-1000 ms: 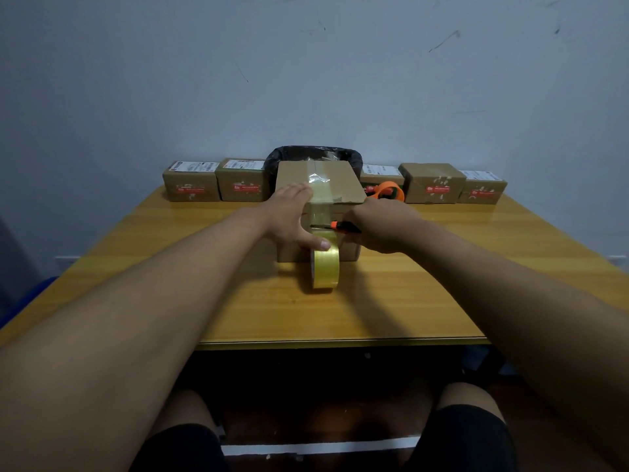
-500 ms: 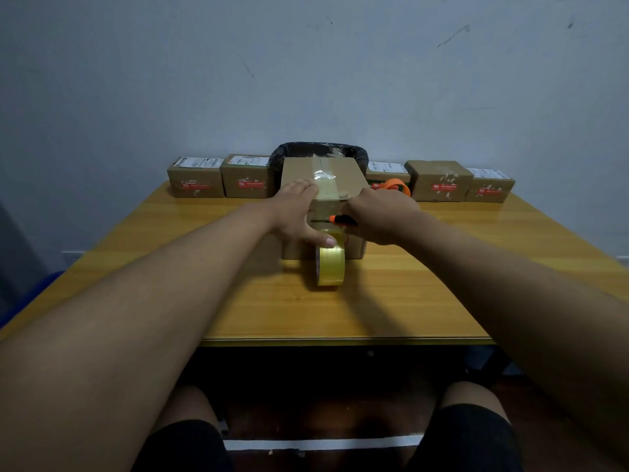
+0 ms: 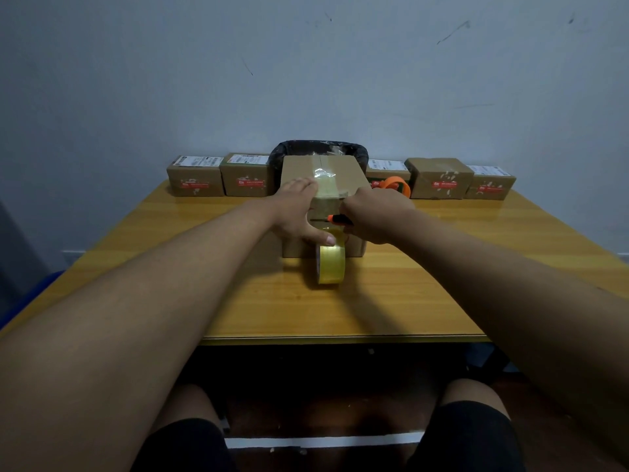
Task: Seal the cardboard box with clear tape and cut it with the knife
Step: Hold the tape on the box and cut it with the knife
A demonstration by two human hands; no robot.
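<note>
Cardboard box (image 3: 347, 168) taped along top; left hand (image 3: 296, 212) spread flat, right hand (image 3: 372, 216) gripping knife (image 3: 332, 218).

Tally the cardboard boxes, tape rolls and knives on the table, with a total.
Cardboard boxes: 6, the big box being taped plus five small boxes behind.
Tape rolls: 2, clear and orange.
Knives: 1.
Total: 9

Both bare forearms reach forward. The left hand (image 3: 295, 212) lies flat, fingers spread, thumb extended; the right hand (image 3: 376, 216) is curled into a closed grip.
</note>
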